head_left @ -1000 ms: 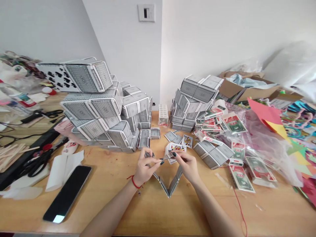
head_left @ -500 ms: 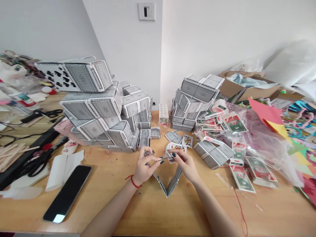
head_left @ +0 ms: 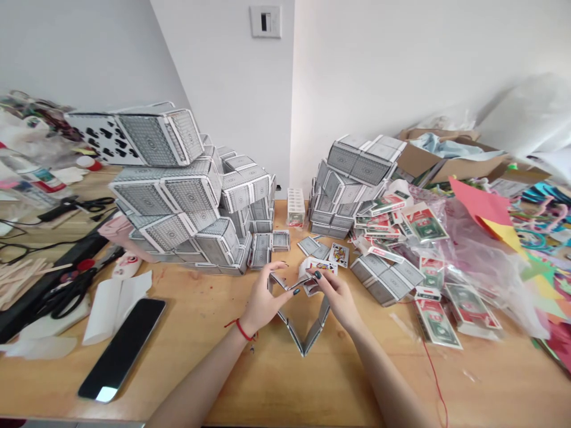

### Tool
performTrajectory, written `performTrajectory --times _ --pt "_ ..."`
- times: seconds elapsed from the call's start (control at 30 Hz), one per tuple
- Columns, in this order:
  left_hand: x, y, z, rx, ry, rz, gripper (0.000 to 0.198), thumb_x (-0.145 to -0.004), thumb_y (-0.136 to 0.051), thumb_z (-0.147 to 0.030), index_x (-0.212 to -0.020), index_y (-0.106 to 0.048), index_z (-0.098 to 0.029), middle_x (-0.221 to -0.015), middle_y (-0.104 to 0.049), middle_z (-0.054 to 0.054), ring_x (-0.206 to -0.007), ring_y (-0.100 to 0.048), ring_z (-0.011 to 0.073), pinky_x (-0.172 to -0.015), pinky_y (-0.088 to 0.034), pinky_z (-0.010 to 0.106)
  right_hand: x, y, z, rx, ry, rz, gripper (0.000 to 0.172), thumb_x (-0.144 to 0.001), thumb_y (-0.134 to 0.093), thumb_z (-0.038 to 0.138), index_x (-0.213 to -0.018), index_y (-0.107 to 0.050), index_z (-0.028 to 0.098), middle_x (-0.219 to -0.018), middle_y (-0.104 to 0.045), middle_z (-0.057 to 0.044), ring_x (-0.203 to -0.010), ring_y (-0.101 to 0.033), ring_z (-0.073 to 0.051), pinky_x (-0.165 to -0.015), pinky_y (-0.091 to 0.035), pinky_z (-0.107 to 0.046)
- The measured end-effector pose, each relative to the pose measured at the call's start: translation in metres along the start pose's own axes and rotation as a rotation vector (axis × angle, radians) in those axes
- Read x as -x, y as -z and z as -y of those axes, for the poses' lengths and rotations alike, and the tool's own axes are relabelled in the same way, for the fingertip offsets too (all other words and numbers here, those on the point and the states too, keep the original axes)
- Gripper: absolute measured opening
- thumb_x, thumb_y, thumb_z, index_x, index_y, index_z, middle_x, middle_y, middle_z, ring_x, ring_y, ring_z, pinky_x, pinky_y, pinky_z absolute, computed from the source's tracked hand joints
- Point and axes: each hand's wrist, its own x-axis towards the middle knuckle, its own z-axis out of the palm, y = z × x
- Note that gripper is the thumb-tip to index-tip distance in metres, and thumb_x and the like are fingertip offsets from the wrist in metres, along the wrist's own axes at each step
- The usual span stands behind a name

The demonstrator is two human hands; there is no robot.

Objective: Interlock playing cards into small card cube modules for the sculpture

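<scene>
In the head view a folded frame of joined playing cards (head_left: 295, 334) stands on the table, its grey-backed walls meeting in a V toward me. My left hand (head_left: 261, 302) curls round the frame's left corner, thumb against a card edge and fingers behind it. With thumb and fingers closed, my right hand (head_left: 338, 297) grips the frame's far right part. Just behind lies a pile of loose face cards (head_left: 322, 266), partly covered by my right hand. A queen card (head_left: 339, 255) is face up beside that pile.
Stacked card blocks rise as a left tower (head_left: 178, 196) and a right tower (head_left: 348, 178). A separate card block (head_left: 387, 278) and several card boxes (head_left: 439, 321) lie right. A phone (head_left: 122, 351), a paper roll (head_left: 104, 309) and black scissors (head_left: 74, 291) sit left.
My left fingers have spread from a pinch and now reach around the frame's left corner. The frame's far folded edge shows more. My right hand has barely shifted.
</scene>
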Motion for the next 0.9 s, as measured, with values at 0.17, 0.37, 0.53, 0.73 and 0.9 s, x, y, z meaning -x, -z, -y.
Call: performTrajectory --times 0.17,0.37,0.53,0.73,0.9 --pt "0.000 0.004 -0.014 -0.025 -0.106 0.032 0.039 -0.069 -0.065 -0.015 -0.104 -0.049 -0.020 -0.113 -0.056 0.009 -0.108 -0.052 0.0230 -0.093 -0.041 0.042 0.002 0.004 0.002 0.037 0.050 0.030 0.042 -0.080 -0.051 0.049 -0.103 -0.063 0.016 -0.081 -0.067 -0.007 -0.076 -0.063 -0.020 -0.070 -0.051 -0.033" --pt "0.002 0.006 -0.028 -0.062 -0.202 0.082 0.038 -0.069 -0.066 -0.014 -0.103 -0.051 -0.022 -0.113 -0.057 0.010 -0.111 -0.051 0.0241 -0.093 -0.041 0.043 0.004 0.008 0.009 0.087 0.104 0.057 0.037 -0.078 -0.054 0.048 -0.098 -0.068 0.020 -0.092 -0.068 -0.007 -0.077 -0.061 -0.020 -0.070 -0.050 -0.033" --pt "0.003 0.005 -0.030 -0.024 -0.228 0.201 0.047 -0.067 -0.067 -0.013 -0.109 -0.049 -0.023 -0.119 -0.055 0.011 -0.117 -0.047 0.0255 -0.098 -0.038 0.046 0.002 0.013 0.011 0.137 0.126 0.146 0.034 -0.080 -0.053 0.046 -0.096 -0.068 0.021 -0.093 -0.068 -0.007 -0.078 -0.060 -0.020 -0.073 -0.049 -0.034" --pt "0.000 0.010 -0.025 -0.086 -0.130 0.176 0.069 -0.068 -0.062 -0.006 -0.129 -0.035 -0.024 -0.138 -0.038 0.012 -0.128 -0.035 0.0265 -0.104 -0.033 0.047 0.003 0.016 0.009 0.140 0.110 0.221 0.030 -0.084 -0.049 0.041 -0.100 -0.061 0.019 -0.082 -0.062 -0.004 -0.072 -0.058 -0.016 -0.065 -0.049 -0.028" --pt "-0.006 0.016 -0.024 -0.143 -0.108 0.160 0.078 -0.069 -0.060 -0.007 -0.136 -0.024 -0.024 -0.142 -0.032 0.011 -0.131 -0.031 0.0255 -0.107 -0.030 0.046 0.003 0.017 0.007 0.102 0.084 0.216 0.037 -0.081 -0.053 0.042 -0.111 -0.057 0.021 -0.089 -0.063 -0.005 -0.076 -0.060 -0.017 -0.072 -0.050 -0.032"
